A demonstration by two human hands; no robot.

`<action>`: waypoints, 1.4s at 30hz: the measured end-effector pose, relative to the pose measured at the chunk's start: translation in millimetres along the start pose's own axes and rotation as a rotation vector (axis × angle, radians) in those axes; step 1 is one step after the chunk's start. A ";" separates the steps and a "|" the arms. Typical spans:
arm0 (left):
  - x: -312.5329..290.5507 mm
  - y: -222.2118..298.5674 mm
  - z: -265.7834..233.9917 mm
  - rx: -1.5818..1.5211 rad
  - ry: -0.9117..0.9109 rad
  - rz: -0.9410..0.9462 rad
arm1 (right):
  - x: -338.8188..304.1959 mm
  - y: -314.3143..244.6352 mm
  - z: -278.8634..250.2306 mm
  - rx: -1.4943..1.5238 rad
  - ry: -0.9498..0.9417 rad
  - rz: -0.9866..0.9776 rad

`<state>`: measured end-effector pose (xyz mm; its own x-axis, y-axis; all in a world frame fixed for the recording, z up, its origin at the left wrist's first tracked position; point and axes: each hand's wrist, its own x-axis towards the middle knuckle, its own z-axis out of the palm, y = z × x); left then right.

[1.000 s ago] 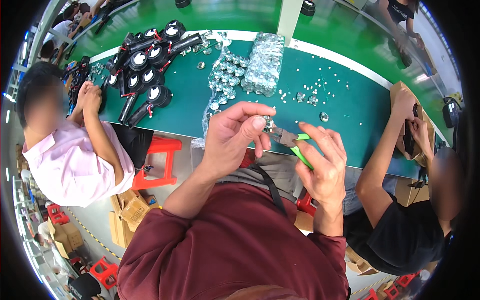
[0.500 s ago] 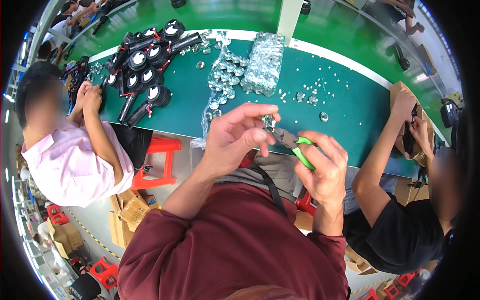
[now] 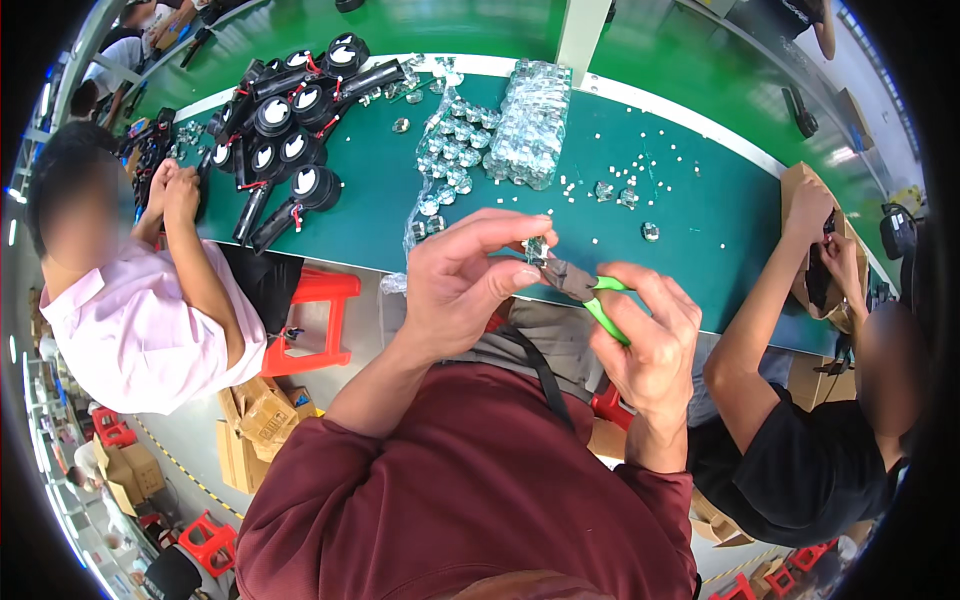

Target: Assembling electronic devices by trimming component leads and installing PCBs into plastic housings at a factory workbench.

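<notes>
Fingers of your left hand (image 3: 450, 288) are clamping a small circuit-board part (image 3: 536, 252) between thumb and index, over the bench's (image 3: 715, 205) near edge. Your right hand (image 3: 652, 345) is gripping green-handled pliers (image 3: 572, 281), fingers wrapping the slightly spread handles, metal nose sitting right at the part; can't tell if it's biting, tbh.

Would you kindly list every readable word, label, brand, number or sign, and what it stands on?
Nothing reads clearly enough to quote.
Brown cardboard box: dark printing, too small and blurred to read.
Black round-headed devices: white patches, no legible lettering.
Small green part in the left hand: any marking too small to read.
Green-handled pliers: no lettering visible.
</notes>
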<state>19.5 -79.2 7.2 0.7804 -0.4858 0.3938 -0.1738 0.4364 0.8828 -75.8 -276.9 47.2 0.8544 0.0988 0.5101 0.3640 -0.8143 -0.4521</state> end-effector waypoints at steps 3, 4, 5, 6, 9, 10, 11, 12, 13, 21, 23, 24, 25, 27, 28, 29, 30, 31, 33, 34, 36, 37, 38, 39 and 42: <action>-0.6 2.8 2.5 -0.026 0.014 -0.032 | -0.6 0.2 -0.5 -0.007 -0.001 -0.002; -0.3 3.5 2.0 -0.027 0.014 -0.033 | -0.7 0.3 -0.8 -0.004 -0.007 -0.002; 0.0 4.1 0.7 0.020 -0.003 -0.017 | -0.9 0.2 -1.0 -0.005 -0.007 -0.001; 0.3 4.8 -0.1 0.067 -0.021 -0.001 | -1.1 0.1 -1.3 -0.002 -0.013 0.002; 0.8 11.2 1.9 0.138 -0.027 -0.004 | -1.3 -0.9 -2.0 0.005 -0.026 0.013; 0.4 11.1 2.6 0.139 -0.027 -0.005 | -1.3 -1.2 -1.9 0.009 -0.032 0.021; 0.4 10.7 4.0 0.169 -0.007 0.017 | -1.4 -1.3 -1.2 0.009 -0.032 0.020; 0.3 10.2 5.7 0.199 0.013 0.038 | -1.7 -1.2 0.4 0.020 -0.015 0.015; -0.4 9.9 7.6 0.199 0.014 0.038 | -2.0 -1.2 2.1 0.031 0.002 0.010; -0.9 0.5 13.5 0.520 0.149 0.257 | -3.6 -4.3 8.4 0.047 0.009 0.019; 1.6 0.0 16.4 0.523 0.160 0.289 | -2.8 -6.0 7.3 0.056 0.004 0.023; 2.7 -0.5 17.7 0.525 0.171 0.322 | -2.5 -6.7 6.8 0.054 -0.003 0.019; 3.0 -2.7 18.5 0.526 0.173 0.322 | -2.4 -7.3 6.9 0.052 -0.009 0.016; 4.2 -6.8 19.3 0.552 0.208 0.408 | -2.8 -7.2 9.2 0.050 0.013 0.017; 4.5 -4.7 18.9 0.552 0.208 0.409 | -2.9 -7.2 10.1 0.050 0.035 0.018; 4.8 -0.7 18.4 0.595 0.192 0.401 | -3.2 -7.4 10.1 0.050 0.035 0.018; 5.2 2.5 17.9 0.639 0.176 0.393 | -3.5 -7.6 10.2 0.058 0.034 0.026; 6.2 4.3 17.3 0.640 0.175 0.392 | -3.6 -7.7 10.3 0.066 0.033 0.035; 7.6 6.3 15.7 0.663 0.166 0.411 | -1.9 -9.0 9.5 0.073 0.028 0.027; 7.2 6.3 15.5 0.664 0.166 0.411 | -1.4 -9.6 9.4 0.079 0.024 0.019; 7.0 6.4 15.5 0.673 0.184 0.408 | -0.9 -10.1 10.3 0.079 0.030 0.016; 7.6 7.4 15.4 0.674 0.184 0.408 | -0.8 -10.2 10.7 0.079 0.035 0.013; 8.7 9.1 15.3 0.708 0.179 0.418 | -0.9 -9.7 11.1 0.080 0.035 0.013; 9.5 10.2 15.1 0.743 0.174 0.428 | -1.0 -9.0 11.4 0.081 0.038 0.013; 9.2 11.3 14.0 0.753 0.182 0.446 | -0.9 -9.0 11.6 0.080 0.038 0.008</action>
<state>16.3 -89.3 24.4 0.6184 -0.2340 0.7502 -0.7820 -0.0879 0.6171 -75.6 -263.0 42.4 0.8433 0.0689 0.5331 0.3868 -0.7665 -0.5128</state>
